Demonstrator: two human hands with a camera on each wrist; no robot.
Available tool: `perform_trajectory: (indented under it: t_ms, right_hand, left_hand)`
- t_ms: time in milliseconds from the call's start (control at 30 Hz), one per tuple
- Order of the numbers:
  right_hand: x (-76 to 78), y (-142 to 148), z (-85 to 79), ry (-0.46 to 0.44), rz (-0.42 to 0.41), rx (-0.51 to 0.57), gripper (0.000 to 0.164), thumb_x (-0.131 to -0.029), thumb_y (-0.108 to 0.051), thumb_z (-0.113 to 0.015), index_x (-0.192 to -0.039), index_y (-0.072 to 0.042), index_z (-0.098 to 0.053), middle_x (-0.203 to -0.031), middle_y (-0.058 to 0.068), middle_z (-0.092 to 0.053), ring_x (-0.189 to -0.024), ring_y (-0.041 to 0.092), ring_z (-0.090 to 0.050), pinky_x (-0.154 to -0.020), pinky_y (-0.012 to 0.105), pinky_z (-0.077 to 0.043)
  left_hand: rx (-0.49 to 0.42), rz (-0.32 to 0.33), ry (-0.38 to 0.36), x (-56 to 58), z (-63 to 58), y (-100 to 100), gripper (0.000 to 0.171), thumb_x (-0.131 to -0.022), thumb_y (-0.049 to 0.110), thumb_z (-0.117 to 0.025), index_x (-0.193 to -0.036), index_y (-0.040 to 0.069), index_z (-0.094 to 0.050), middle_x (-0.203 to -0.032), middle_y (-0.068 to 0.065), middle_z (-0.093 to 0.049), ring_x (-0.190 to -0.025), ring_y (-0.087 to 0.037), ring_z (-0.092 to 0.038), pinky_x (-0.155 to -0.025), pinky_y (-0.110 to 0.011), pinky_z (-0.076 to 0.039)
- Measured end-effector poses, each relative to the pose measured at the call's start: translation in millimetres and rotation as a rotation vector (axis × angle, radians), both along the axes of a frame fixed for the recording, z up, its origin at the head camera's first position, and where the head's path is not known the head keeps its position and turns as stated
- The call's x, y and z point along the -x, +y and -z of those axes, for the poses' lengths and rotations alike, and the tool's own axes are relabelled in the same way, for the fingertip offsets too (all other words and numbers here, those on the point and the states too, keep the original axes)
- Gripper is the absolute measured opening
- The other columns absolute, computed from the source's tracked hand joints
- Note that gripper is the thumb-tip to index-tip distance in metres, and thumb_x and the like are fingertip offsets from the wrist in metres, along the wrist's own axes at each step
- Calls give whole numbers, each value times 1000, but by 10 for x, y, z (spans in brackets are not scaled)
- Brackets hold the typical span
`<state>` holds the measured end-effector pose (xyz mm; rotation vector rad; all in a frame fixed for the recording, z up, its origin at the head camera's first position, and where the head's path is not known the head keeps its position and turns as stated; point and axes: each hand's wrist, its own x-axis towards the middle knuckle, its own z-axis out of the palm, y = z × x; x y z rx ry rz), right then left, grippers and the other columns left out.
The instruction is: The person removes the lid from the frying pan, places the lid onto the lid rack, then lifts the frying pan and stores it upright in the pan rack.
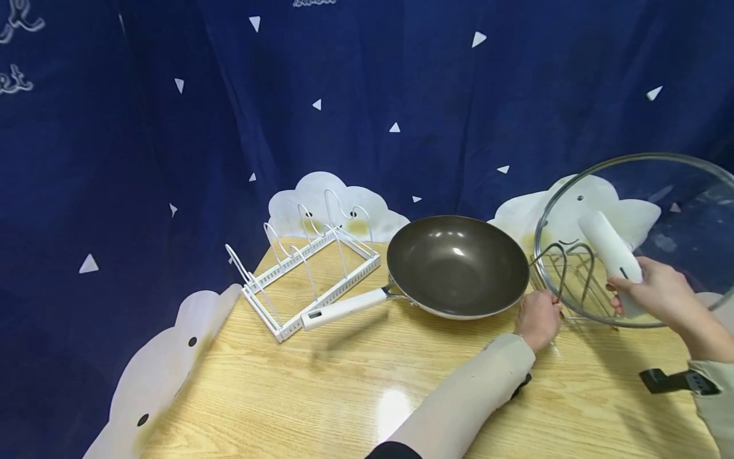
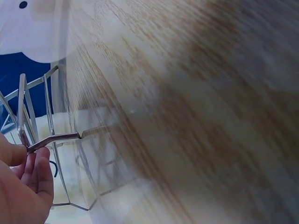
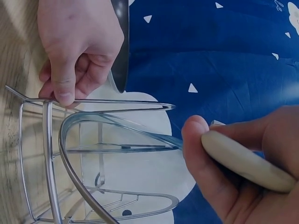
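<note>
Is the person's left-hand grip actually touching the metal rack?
Touching. The right wrist view shows the left-hand grip pinching the metal rack, its thumb pressed against the wire.

1. Backed across the full width by a dark blue cloth [image 1: 367, 76], falling in soft vertical folds.
2. Scattered over it, small white triangles [image 1: 394, 128], well apart and variously turned.
3. Printed at upper left, white script [image 1: 23, 19], partly cut off by the edge.
4. Bordered below by white cloud shapes [image 1: 155, 373] with dark eyes and yellowish cheeks.
5. Furnished with a pale, wood-grained tabletop [image 1: 258, 395].
6. Lit brightly enough for a white glare [image 1: 393, 409] on the wood, among soft shadows.
</note>
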<state>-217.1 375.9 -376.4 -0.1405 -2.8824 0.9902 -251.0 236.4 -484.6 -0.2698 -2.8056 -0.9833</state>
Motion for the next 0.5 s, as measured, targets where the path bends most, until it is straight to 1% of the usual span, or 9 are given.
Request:
perform_trajectory:
  t_ms: [133,233,367,500]
  right_hand:
    - [1,-42,-49,3,-5,-28,51,-96,-19,-55,-119,20,-33,-80,26,-60,-56,23,-61,-50,37,-47]
    - [2,-64,-61,3,-14,-57,51,-95,-19,-57,-120,19,-34,-82,27,-61,-57,23,-60,-50,36,-46]
    - [-8,-73,-57,5,-11,-85,52,-94,-21,-58,-120,18,-35,-82,28,-61,-58,24,-60,-51,35,-45]
    - [-8,-67,-62,8,8,-106,52,-93,-22,-60,-117,19,-37,-83,31,-59,-59,27,-60,-50,37,-45]
  left_hand:
    - [1,-11,3,27,-5,-8,6,-87,28,-69,-81,30,-66,-73,20,-56,-65,4,-52,-53,-13,-39]
    - [22,-12,7,37,-10,-11,8,-86,30,-69,-79,30,-65,-72,19,-55,-65,4,-52,-53,-14,-39]
    - [22,7,-7,18,-18,-15,8,-87,29,-69,-80,30,-65,-73,19,-54,-66,4,-51,-54,-14,-39]
    - [4,19,-25,-3,-22,-6,5,-87,29,-68,-82,30,-66,-75,19,-56,-67,4,-52,-54,-14,-40]
